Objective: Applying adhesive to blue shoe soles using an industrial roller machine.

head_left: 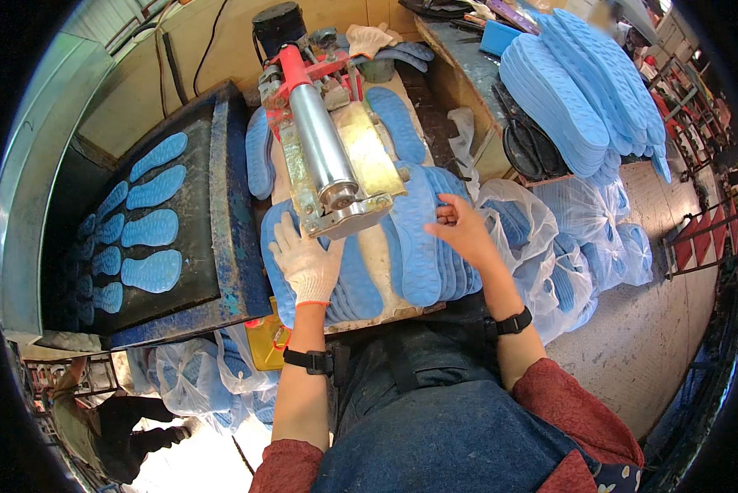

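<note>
My left hand point(307, 261), in a white knit glove, has its fingers stretched out over the left stack of light-blue shoe soles point(357, 283), beside the machine's metal head. My bare right hand point(465, 232) is at the upper right of the right stack of blue soles point(418, 263). Its thumb lies over the top sole and its fingers are partly curled and apart. Between the stacks stands a press with a silver roller-like cylinder point(324, 140) and a red arm point(290, 67). Another blue sole point(398, 123) lies behind it.
On the left, several blue soles point(151, 228) lie on a dark conveyor point(192, 279) leading into a metal housing point(53, 189). A tall pile of soles point(562, 90) stands on the right bench. Bagged soles point(541, 263) lie on the floor. Another person point(114, 427) is at lower left.
</note>
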`<state>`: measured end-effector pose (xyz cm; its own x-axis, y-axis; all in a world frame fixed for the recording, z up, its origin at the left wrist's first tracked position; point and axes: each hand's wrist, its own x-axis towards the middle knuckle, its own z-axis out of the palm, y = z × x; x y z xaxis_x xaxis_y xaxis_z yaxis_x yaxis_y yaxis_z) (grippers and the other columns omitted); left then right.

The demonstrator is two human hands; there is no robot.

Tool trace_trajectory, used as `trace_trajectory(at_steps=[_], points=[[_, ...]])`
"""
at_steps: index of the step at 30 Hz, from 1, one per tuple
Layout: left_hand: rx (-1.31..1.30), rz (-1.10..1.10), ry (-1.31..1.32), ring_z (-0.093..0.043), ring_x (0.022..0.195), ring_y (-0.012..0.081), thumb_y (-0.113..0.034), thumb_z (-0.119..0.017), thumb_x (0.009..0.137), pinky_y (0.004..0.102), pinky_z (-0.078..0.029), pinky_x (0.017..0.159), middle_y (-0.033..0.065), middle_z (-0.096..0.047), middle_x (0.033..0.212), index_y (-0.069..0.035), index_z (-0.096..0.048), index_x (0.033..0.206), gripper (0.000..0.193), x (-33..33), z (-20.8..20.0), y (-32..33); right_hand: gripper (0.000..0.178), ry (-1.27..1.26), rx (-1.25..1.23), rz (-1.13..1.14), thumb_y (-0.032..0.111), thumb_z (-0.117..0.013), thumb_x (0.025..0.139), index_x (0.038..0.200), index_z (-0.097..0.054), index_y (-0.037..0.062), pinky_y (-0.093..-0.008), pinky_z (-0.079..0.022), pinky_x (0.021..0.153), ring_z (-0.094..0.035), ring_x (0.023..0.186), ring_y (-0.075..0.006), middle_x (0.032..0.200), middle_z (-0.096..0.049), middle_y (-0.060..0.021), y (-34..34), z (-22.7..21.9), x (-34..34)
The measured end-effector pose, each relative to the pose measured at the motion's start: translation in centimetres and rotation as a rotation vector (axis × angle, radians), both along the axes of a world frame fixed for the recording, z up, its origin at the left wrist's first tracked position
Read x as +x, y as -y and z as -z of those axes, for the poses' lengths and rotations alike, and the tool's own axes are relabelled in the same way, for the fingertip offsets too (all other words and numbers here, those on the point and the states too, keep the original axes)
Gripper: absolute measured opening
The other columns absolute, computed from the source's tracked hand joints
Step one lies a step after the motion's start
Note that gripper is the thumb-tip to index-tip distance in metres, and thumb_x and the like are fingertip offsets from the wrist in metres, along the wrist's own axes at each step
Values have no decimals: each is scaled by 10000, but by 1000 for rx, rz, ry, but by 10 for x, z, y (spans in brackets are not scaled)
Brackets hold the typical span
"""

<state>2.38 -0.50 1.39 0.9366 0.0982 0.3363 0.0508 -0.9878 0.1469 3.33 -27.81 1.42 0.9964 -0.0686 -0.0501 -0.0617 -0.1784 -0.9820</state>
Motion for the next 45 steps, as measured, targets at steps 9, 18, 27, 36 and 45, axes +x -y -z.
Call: trace_trajectory(at_steps=[9, 18, 27, 36, 45], points=[[-35, 13, 18, -406, 1253, 428, -476, -687, 780, 557, -314, 1004, 263, -438, 1381, -50, -521, 1338, 721, 0, 0, 0, 484, -32, -271, -60, -45, -753, 700, 1128, -527, -28, -296, -513, 757, -607, 838, -152, 946, -634, -101, -4, -3, 3], [-60, 10, 0, -412, 1242, 416, -473, -701, 766, 552, -318, 1000, 258, -447, 1374, -40, -506, 1340, 745, 0, -4, 1, 343, -91, 65, -59, -87, -616, 774, 1101, -549, -13, -284, -504, 805, -607, 889, -157, 987, -632, -80, 10, 2, 0], [-58, 20, 13, -419, 1224, 392, -443, -740, 738, 539, -355, 964, 234, -454, 1350, -33, -516, 1306, 735, 0, -6, 3, 199, -172, 446, -9, 159, -635, 927, 1070, -632, 21, -246, -505, 752, -614, 822, -109, 968, -670, -69, 24, -16, -7], [-80, 14, 68, -431, 1193, 378, -403, -767, 715, 537, -362, 954, 209, -453, 1329, 2, -514, 1279, 739, 2, 0, 2, 268, -165, 904, -163, 190, -606, 959, 1125, -623, -20, -249, -532, 767, -641, 854, -137, 1009, -675, -89, 24, -23, -9], [-93, 36, 61, -431, 1187, 379, -402, -765, 716, 540, -363, 954, 199, -445, 1326, 7, -500, 1287, 751, 3, 3, 0, 286, -128, 800, -164, 199, -597, 963, 1164, -618, -4, -235, -514, 752, -627, 852, -119, 1003, -675, -71, 26, -28, -14]])
